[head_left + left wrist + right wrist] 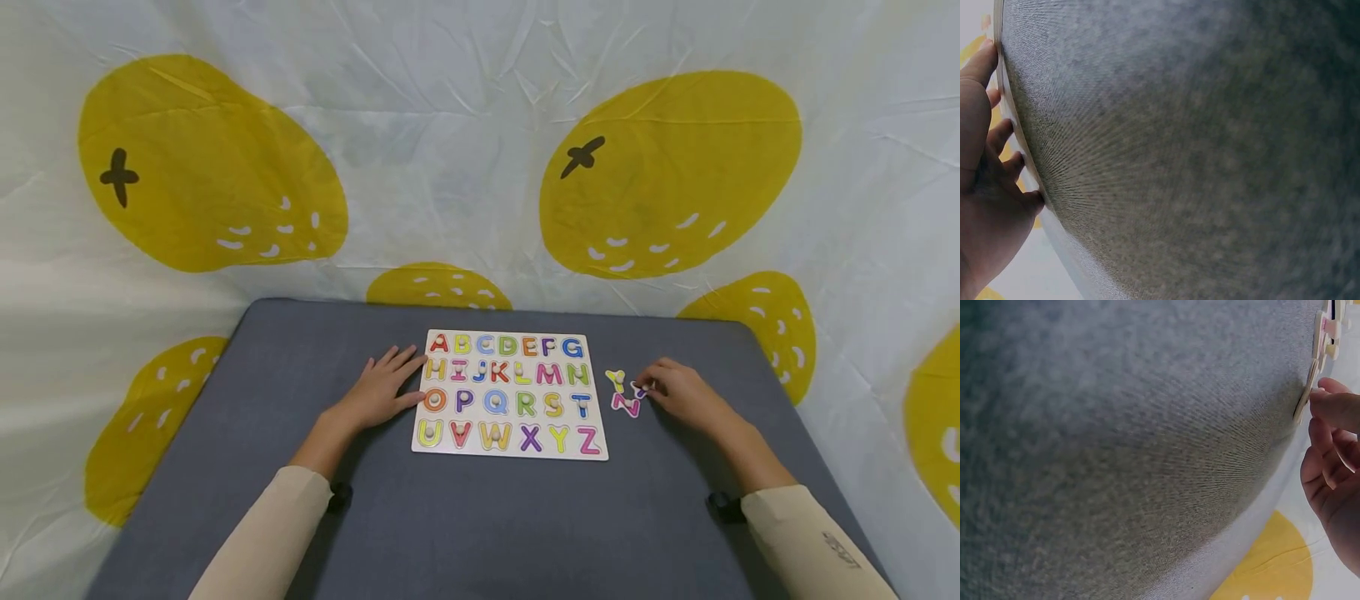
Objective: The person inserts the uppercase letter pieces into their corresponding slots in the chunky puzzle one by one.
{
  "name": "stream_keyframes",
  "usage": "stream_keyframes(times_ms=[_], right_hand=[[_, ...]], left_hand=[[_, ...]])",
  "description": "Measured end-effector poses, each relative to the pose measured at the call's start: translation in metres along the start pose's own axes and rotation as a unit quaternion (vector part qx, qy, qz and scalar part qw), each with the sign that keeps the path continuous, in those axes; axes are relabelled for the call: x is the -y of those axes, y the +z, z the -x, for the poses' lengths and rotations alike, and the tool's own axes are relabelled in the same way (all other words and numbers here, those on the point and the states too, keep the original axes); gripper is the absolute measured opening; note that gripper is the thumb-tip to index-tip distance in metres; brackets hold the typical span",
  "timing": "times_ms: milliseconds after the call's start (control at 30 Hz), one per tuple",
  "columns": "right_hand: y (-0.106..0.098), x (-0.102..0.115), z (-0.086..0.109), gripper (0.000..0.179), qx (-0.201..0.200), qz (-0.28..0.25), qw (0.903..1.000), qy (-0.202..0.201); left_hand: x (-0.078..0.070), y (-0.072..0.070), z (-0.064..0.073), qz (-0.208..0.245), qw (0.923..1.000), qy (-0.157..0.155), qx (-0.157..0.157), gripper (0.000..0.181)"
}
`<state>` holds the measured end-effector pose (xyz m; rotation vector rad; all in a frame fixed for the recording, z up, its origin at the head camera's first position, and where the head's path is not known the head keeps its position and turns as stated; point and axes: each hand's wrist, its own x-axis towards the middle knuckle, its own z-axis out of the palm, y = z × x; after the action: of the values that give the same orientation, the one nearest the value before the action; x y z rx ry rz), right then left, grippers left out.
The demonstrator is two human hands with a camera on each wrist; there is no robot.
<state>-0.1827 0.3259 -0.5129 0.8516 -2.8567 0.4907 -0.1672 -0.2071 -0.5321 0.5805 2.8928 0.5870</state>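
Note:
A white alphabet puzzle board (480, 332) with rows of coloured letters lies on the table; many letters carry small knobs, while the X, Y and Z spots show none. My left hand (381, 392) rests at the board's left edge, its fingers spread, thumb and fingertips touching the rim. To the right of the board, my right hand (681, 393) pinches a small letter piece (639, 390) with white edges and a purplish face, mostly covered by the fingers. Beside it lie a yellow Y piece (616, 380) and a pink piece (626, 405) shaped like a turned Z or N.
A grey cloth-covered table (480, 525) spreads around the board. Behind it hangs a white curtain (450, 183) printed with big yellow fruit shapes. Dark straps (726, 507) circle both wrists below beige sleeves (813, 533).

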Motion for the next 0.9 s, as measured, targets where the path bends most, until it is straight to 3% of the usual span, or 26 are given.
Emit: stream_keyframes(times_ms=[300, 600, 900], right_hand=[[-0.004, 0.009, -0.002, 0.019, -0.017, 0.005, 0.9996, -0.020], [-0.011, 0.050, -0.014, 0.016, 0.015, -0.011, 0.9995, -0.024], [0.007, 0.082, -0.027, 0.018, 0.024, -0.033, 0.9961, -0.078]], left_hand=[[0.001, 0.000, -0.001, -0.001, 1.0000, 0.001, 0.002, 0.075], [0.001, -0.002, -0.001, 0.002, 1.0000, 0.002, 0.006, 0.075], [0.002, -0.001, -0.001, -0.001, 1.0000, 0.001, 0.004, 0.075]])
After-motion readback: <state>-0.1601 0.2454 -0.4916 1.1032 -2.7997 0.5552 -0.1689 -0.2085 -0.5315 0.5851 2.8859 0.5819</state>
